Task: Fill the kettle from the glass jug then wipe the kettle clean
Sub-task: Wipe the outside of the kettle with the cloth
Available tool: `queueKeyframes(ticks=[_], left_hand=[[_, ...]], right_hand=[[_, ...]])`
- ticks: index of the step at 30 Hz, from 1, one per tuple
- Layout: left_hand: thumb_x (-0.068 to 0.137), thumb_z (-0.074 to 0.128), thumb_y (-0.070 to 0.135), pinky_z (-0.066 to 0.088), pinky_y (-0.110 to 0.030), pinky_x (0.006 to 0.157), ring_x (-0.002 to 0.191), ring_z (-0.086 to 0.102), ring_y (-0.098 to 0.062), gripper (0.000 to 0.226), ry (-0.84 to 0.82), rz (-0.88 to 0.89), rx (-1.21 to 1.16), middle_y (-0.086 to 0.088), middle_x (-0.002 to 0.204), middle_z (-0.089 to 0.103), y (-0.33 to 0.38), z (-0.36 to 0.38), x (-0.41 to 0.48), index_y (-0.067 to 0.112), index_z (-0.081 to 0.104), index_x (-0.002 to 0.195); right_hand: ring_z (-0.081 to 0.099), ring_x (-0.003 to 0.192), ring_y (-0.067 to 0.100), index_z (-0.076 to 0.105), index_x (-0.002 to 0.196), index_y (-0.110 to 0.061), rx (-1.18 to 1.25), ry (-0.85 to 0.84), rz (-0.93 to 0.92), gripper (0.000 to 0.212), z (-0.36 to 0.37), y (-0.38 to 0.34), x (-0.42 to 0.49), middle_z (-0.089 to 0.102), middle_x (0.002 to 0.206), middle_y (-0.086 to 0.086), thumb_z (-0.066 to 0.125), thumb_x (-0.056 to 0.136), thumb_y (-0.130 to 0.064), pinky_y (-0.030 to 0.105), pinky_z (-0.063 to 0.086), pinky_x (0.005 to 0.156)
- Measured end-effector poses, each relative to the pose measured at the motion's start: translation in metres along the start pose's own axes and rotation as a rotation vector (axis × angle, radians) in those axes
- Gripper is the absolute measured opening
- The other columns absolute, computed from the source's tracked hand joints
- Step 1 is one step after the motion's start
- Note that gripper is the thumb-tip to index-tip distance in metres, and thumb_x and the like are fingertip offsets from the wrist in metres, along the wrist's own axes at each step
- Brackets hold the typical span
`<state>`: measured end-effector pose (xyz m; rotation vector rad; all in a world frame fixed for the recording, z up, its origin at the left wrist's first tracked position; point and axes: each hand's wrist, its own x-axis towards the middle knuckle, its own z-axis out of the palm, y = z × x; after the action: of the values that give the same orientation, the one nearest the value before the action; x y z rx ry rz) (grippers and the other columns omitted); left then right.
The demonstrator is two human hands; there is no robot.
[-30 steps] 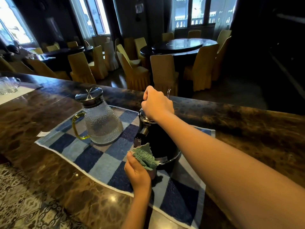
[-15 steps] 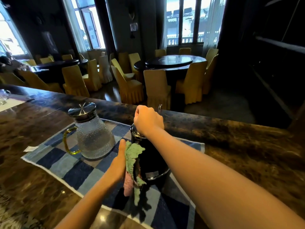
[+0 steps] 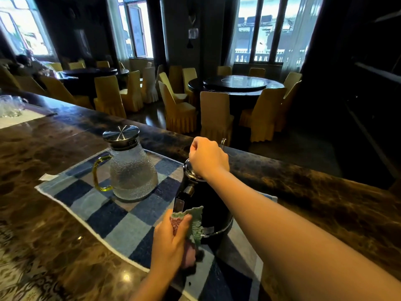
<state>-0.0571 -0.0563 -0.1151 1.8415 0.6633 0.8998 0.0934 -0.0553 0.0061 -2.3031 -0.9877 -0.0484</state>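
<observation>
- Kettle (image 3: 208, 205) stands on the checked mat (image 3: 104, 216), right hand (image 3: 207, 158) clenched on its top.
- Left hand (image 3: 171, 237) pinches the cloth (image 3: 194, 224) against its lower side.
- Jug (image 3: 132, 170) stands beside, apart.

Daylight pours through tall windows (image 3: 245, 40) at the back, blown out to white, while the interior stays dim. The polished desk (image 3: 325, 203) carries a soft sheen and one small glare spot near its front edge. The black kettle (image 3: 208, 205) is nearly a silhouette. Wide-angle distortion bends the frame's edges; the cloth (image 3: 195, 222) looks slightly blurred.
</observation>
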Motion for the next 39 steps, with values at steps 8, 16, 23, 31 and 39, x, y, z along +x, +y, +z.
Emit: queueKeyframes(ticks=[8,16,23,31,39], left_hand=[[0.093,0.040,0.051,0.038,-0.028,0.078,0.086,0.059,-0.008,0.040,-0.326,-0.033,0.124,0.008,0.089,0.065,0.050,-0.020,0.056,0.026,0.070,0.087],[0.080,0.027,0.076,0.047,-0.025,0.063,0.070,0.064,-0.001,0.064,0.117,0.017,-0.115,0.006,0.070,0.067,0.029,0.008,0.017,0.024,0.063,0.077],[0.078,0.039,0.067,0.052,-0.040,0.066,0.084,0.062,-0.024,0.031,0.248,-0.080,-0.054,-0.006,0.092,0.062,-0.015,0.032,-0.028,0.045,0.040,0.100],[0.068,0.050,0.079,0.052,-0.033,0.059,0.066,0.064,-0.012,0.078,0.081,-0.027,-0.177,-0.001,0.070,0.065,-0.005,0.013,-0.002,0.011,0.060,0.102],[0.089,0.056,0.040,0.025,-0.014,0.046,0.043,0.034,-0.004,0.044,-0.009,0.117,-0.197,0.007,0.044,0.039,0.024,0.001,0.014,0.025,0.037,0.052]], right_hand=[[0.061,0.083,0.026,0.060,0.094,-0.023,-0.048,0.001,-0.026,0.018,-0.001,-0.002,-0.002,0.065,0.093,0.002,0.042,0.098,-0.026,0.041,0.052,0.073],[0.062,0.083,0.027,0.061,0.094,-0.022,-0.034,0.007,-0.032,0.019,-0.002,-0.002,-0.003,0.066,0.091,0.004,0.042,0.098,-0.026,0.043,0.053,0.073],[0.062,0.082,0.027,0.061,0.093,-0.021,-0.040,0.010,-0.019,0.020,0.000,-0.003,-0.003,0.067,0.091,0.004,0.042,0.097,-0.024,0.044,0.054,0.074],[0.060,0.080,0.028,0.062,0.092,-0.020,-0.035,0.028,-0.017,0.021,0.001,-0.002,-0.002,0.066,0.090,0.005,0.042,0.097,-0.024,0.038,0.045,0.067],[0.057,0.077,0.028,0.062,0.092,-0.019,-0.037,0.047,-0.019,0.022,-0.002,0.001,0.001,0.063,0.087,0.004,0.041,0.098,-0.025,0.038,0.043,0.066]])
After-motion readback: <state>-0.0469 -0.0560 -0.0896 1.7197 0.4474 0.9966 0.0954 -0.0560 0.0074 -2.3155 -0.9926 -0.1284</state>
